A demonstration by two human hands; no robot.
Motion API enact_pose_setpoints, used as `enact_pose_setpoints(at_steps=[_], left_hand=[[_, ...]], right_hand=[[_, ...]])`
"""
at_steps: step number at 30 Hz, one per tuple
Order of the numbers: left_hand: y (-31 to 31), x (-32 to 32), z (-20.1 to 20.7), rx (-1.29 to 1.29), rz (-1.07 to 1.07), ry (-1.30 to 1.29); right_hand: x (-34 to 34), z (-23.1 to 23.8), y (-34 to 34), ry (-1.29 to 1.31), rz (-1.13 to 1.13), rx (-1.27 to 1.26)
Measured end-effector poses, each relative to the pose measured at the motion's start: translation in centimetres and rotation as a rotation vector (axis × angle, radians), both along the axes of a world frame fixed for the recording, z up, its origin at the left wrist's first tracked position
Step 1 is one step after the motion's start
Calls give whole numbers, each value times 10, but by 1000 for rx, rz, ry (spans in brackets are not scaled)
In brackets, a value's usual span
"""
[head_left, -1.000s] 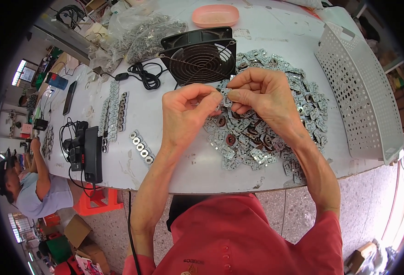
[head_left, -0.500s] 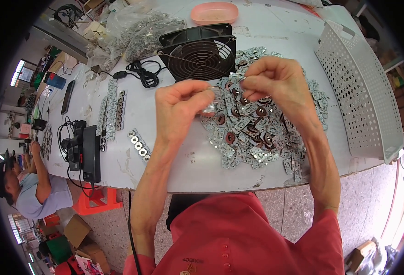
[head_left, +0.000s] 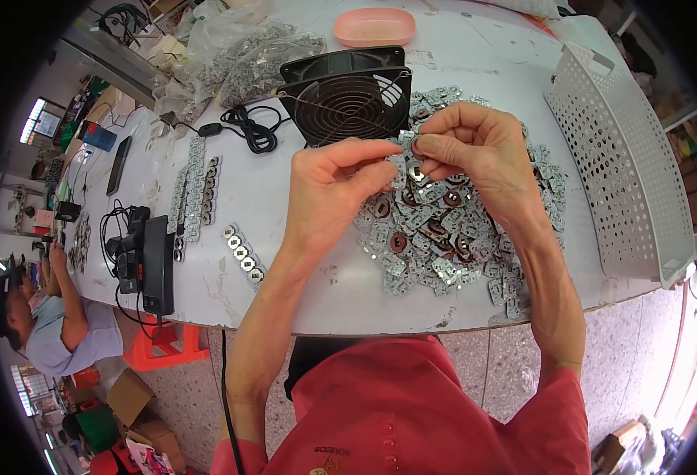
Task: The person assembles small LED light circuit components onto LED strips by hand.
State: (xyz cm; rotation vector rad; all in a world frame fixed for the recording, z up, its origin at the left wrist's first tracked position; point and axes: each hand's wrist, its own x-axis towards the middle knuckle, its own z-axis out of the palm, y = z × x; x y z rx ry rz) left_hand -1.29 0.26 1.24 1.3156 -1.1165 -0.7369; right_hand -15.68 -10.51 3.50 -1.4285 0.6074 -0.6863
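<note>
Small metal part (head_left: 400, 162) pinched between both hands: mostly covered by left hand (head_left: 334, 190) thumb and right hand (head_left: 475, 146) fingertips, shape unreadable. Part of the pile of metal plates (head_left: 435, 237) hidden under the right hand and wrist. Lower edge of black fan (head_left: 348, 99) behind the hands is blocked by knuckles. Perforated white basket (head_left: 625, 166) right of the hands: inside not visible. Bag contents (head_left: 261, 55) far beyond the left hand too small to tell. Tabletop (head_left: 285, 166) near edge cut by red shirt (head_left: 412, 412)

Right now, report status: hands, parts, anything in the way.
Left hand pinching a small metal plate. Right hand pinching a dark ring against it. Pile of plates directly beneath. Black fan just behind the hands, not touching.
</note>
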Motion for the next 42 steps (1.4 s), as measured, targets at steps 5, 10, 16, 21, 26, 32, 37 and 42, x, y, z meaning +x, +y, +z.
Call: enact_pose_setpoints(at_steps=[5, 10, 16, 21, 26, 32, 37, 42], left_hand=[[2, 1, 2, -16, 48, 232], [3, 2, 2, -61, 50, 122], [4, 1, 1, -92, 71, -24], [5, -3, -2, -97, 109, -36], [5, -4, -6, -97, 139, -4], [4, -7, -6, -75, 132, 80], [4, -4, 4, 3, 45, 248], [4, 1, 0, -33, 12, 226]], right_hand=[[3, -4, 6, 47, 65, 23], [5, -3, 10, 60, 74, 20], [6, -5, 13, 69, 88, 26], [7, -9, 16, 42, 78, 75], [8, -8, 18, 38, 58, 71], [7, -9, 16, 26, 65, 70], [2, -5, 8, 29, 71, 85], [3, -6, 7, 38, 74, 89]])
